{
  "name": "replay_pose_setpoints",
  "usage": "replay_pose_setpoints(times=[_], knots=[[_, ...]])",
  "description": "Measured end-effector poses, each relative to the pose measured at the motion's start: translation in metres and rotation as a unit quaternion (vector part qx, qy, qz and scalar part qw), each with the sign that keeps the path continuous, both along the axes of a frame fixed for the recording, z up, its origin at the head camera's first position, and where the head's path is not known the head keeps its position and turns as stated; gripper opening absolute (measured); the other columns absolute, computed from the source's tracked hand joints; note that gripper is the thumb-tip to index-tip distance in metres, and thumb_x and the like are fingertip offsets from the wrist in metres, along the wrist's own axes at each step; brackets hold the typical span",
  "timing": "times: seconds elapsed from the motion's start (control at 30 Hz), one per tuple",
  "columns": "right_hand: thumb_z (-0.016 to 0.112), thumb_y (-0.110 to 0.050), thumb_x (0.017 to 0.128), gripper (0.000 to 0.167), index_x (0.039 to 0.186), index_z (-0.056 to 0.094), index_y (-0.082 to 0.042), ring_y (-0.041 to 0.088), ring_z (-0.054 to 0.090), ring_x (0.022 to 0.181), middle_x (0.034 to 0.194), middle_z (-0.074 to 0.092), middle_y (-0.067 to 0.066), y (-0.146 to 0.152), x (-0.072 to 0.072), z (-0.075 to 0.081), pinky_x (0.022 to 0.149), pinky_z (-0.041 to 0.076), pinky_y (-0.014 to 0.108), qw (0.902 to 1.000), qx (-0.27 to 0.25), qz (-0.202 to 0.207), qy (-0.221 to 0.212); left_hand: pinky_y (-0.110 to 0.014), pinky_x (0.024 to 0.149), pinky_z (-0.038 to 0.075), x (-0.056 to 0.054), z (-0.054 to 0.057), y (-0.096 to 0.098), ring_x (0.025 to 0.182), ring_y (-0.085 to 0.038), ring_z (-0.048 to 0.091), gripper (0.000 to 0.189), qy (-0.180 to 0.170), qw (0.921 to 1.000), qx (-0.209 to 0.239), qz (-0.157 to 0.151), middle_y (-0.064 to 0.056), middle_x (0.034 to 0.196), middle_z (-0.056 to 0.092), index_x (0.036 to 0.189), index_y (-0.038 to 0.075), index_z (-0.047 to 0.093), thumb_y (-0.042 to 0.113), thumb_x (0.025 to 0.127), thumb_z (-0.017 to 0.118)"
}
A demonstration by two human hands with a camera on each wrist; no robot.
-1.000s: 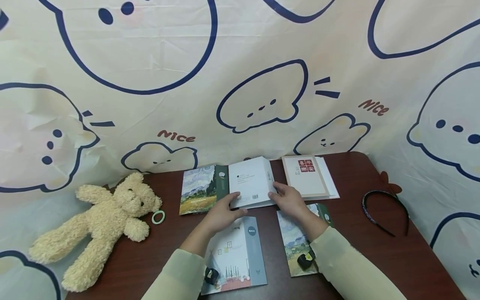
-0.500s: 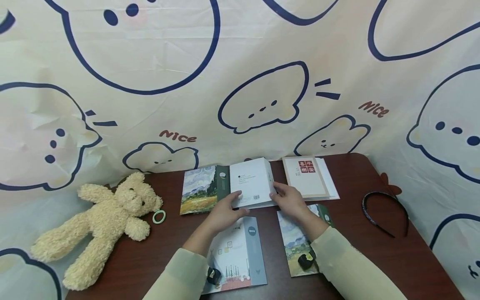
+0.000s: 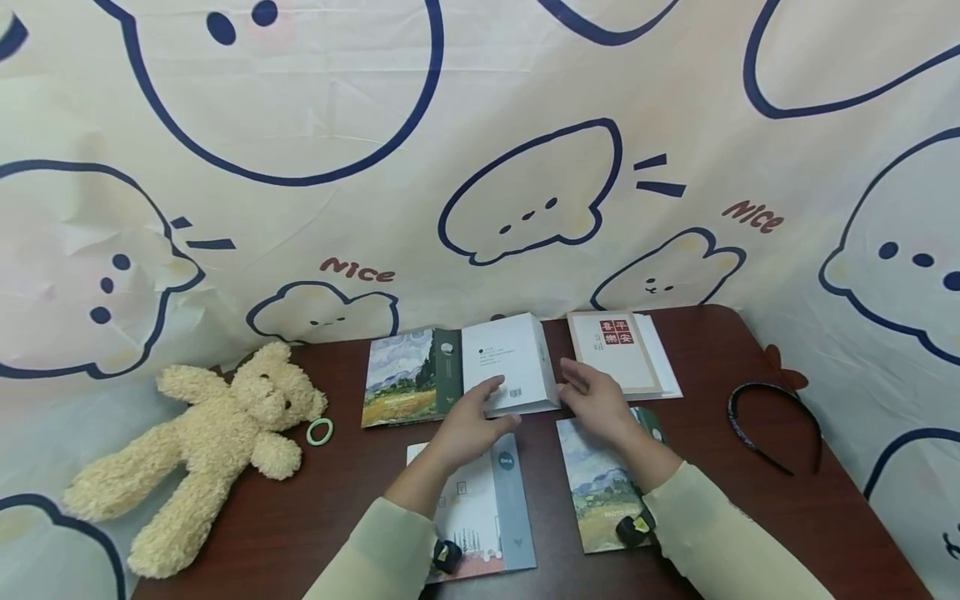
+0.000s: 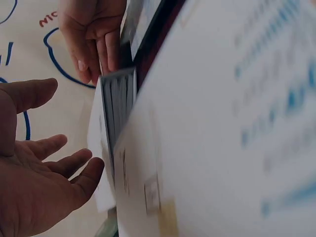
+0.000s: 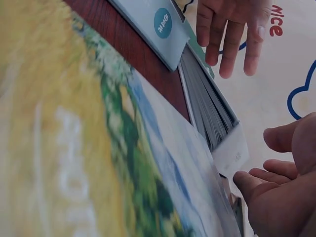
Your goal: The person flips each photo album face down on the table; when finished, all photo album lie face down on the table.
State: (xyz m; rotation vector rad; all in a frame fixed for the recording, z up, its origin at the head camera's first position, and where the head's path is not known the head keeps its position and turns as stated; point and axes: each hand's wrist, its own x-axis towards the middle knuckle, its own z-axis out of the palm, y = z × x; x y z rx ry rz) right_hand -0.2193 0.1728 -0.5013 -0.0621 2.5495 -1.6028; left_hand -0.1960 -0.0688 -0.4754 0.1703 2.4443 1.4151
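A thick white book (image 3: 498, 358) with a barcode lies at the back of the table, beside a green spine and a landscape-painting cover (image 3: 399, 375). My left hand (image 3: 468, 429) is at the book's near edge, fingers extended and thumb apart. Just off its right side, my right hand (image 3: 600, 404) has loosely bent fingers and holds nothing. The left wrist view shows the left hand (image 4: 44, 182) spread beside the book's page block (image 4: 118, 96). In the right wrist view, the pages (image 5: 205, 96) lie between both hands; the right hand (image 5: 286, 182) is apart from the left.
A pale blue-and-white album (image 3: 480, 517) and a landscape album (image 3: 603, 492) lie under my forearms. A cream book (image 3: 615, 354) is at back right. A teddy bear (image 3: 225, 442) and green ring (image 3: 319, 432) are left; a black headband (image 3: 772, 425) is right.
The right hand has let go of the book's right edge and drawn slightly right. The left hand has shifted right along the near edge. The book has stayed nearly in place.
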Motion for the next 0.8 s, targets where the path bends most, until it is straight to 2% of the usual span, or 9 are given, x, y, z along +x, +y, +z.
replay_pose_setpoints(times=[0.2,0.4,0.7,0.8], knots=[[0.060,-0.017,0.106,0.055,0.155,0.044,0.001,0.038,0.048,0.141,0.155,0.047,0.023,0.016,0.007,0.008,0.111,0.044,0.049,0.9996,0.002,0.004,0.026,-0.061,0.113,0.038,0.004,0.004,0.017,0.145,-0.040,0.042,0.070,0.006,0.9998,0.020,-0.002,-0.015,0.159,0.045,0.158,0.017,0.044,0.030,0.096,0.073],[0.060,-0.015,0.105,0.053,0.152,0.045,0.005,0.040,0.049,0.140,0.153,0.048,0.026,0.038,0.015,0.012,0.109,0.045,0.048,0.9984,0.016,-0.019,0.050,-0.058,0.110,0.043,0.007,0.002,0.035,0.143,-0.038,0.045,0.069,0.016,0.9988,0.044,-0.012,-0.016,0.157,0.047,0.157,0.015,0.045,0.030,0.096,0.073],[0.059,-0.024,0.107,0.057,0.156,0.042,-0.001,0.039,0.046,0.143,0.157,0.046,0.023,0.073,0.019,0.010,0.107,0.047,0.051,0.9964,0.058,-0.043,0.044,-0.051,0.106,0.050,0.009,0.001,0.058,0.134,-0.040,0.055,0.067,0.018,0.9970,0.074,-0.017,-0.017,0.154,0.050,0.157,0.010,0.045,0.028,0.098,0.071],[0.060,-0.027,0.107,0.059,0.156,0.042,-0.001,0.041,0.044,0.144,0.158,0.044,0.023,0.082,0.020,0.011,0.108,0.046,0.052,0.9956,0.065,-0.054,0.042,-0.049,0.106,0.050,0.008,0.003,0.064,0.134,-0.039,0.056,0.066,0.015,0.9963,0.082,-0.019,-0.016,0.154,0.050,0.157,0.012,0.045,0.029,0.098,0.071]])
